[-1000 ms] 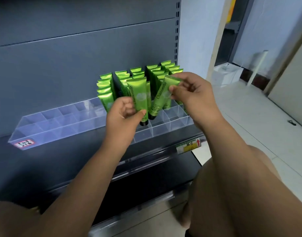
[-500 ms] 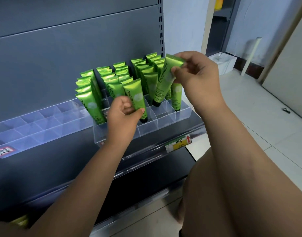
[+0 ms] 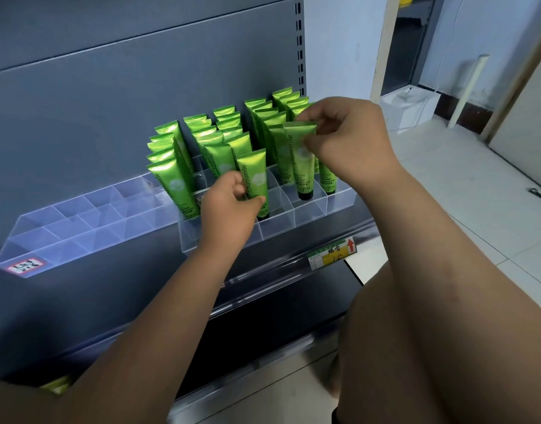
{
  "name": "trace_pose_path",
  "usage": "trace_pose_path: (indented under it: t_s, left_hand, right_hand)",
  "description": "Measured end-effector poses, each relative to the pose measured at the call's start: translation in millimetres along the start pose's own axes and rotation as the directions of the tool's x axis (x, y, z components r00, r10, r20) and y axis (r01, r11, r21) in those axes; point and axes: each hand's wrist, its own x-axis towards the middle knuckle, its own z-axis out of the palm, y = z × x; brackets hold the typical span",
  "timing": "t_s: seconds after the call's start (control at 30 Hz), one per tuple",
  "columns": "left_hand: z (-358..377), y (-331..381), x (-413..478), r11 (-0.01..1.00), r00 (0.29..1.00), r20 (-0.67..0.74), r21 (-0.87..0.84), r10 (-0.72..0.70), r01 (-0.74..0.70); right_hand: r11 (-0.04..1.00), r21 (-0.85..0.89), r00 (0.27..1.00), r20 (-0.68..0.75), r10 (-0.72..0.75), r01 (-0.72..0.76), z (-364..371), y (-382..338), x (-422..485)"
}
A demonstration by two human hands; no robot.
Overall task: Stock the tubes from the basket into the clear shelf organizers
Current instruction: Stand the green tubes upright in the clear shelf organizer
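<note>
Head view, one item per line:

1. L hand (image 3: 229, 206): thumb and forefinger curled, pinching the lower body of L tube (image 3: 253, 179); other fingers tucked behind it
2. L tube: green, "Chamomile" print, upright w/ slight tilt, black cap down in a cell of organizer (image 3: 309, 214), just below the L fingertips
3. R hand (image 3: 345, 139): fingers bent, thumb and fingertips gripping the flat top crimp of R tube (image 3: 301, 160)
4. R tube: same type, hangs near upright under the R fingers, black cap sitting low in a cell; can't tell if it touches the cell floor
5. Organizer: clear, gridded, on shelf (image 3: 146, 270); front row of cells lies nearer than both sets of fingers
6. Stock (image 3: 220, 139): many green tubes standing cap down in rows, behind and between the two hands, one column left of the L fingers
7. 2nd organizer (image 3: 79, 237): clear, well left of the L fingers, red-edged sticker on the front
8. Price tag (image 3: 332, 254): on the shelf edge, below the R hand, red arrow
9. Blurred yellow-green item (image 3: 56, 385): bottom left by the L forearm, can't tell what
</note>
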Motion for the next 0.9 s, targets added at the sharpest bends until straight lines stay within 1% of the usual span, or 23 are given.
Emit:
trace_pose_path:
  t_s: [0.2, 0.33, 0.43, 0.53, 0.63, 0.9]
  left_hand:
    - [-2.3, 0.3, -0.4, 1.000, 1.000, 0.001, -0.025, -0.004, 0.004]
    - [-2.6, -0.8, -1.4, 1.000, 1.000, -0.001, -0.027, 0.011, -0.011]
    - [-3.1, -1.5, -0.4, 0.995, 0.999, -0.004, -0.090, -0.032, 0.032]
    - [-2.3, -2.4, 1.6, 0.992, 0.998, -0.008, -0.115, -0.057, 0.056]
    - [-2.1, -2.8, 1.1, 0.992, 0.999, -0.023, -0.121, -0.043, 0.040]
    - [-3.8, -2.2, -1.8, 0.995, 1.000, -0.022, -0.101, -0.011, 0.009]
  right_hand:
    - [0.998, -0.053, 0.999, 0.039, -0.027, 0.029, 5.3, 0.6, 0.2]
    - [0.989, -0.128, 0.997, 0.037, -0.066, 0.071, 7.8, 0.8, -0.7]
    - [0.985, -0.156, 0.998, 0.029, -0.064, 0.068, 9.7, 2.2, -0.6]
    - [0.977, -0.199, 0.997, 0.032, -0.067, 0.072, 13.0, 3.8, -1.4]
    - [0.973, -0.208, 0.994, 0.044, -0.095, 0.102, 15.7, 4.7, -2.4]
    - [0.967, -0.223, 0.993, 0.032, -0.118, 0.122, 19.5, 9.5, -0.3]
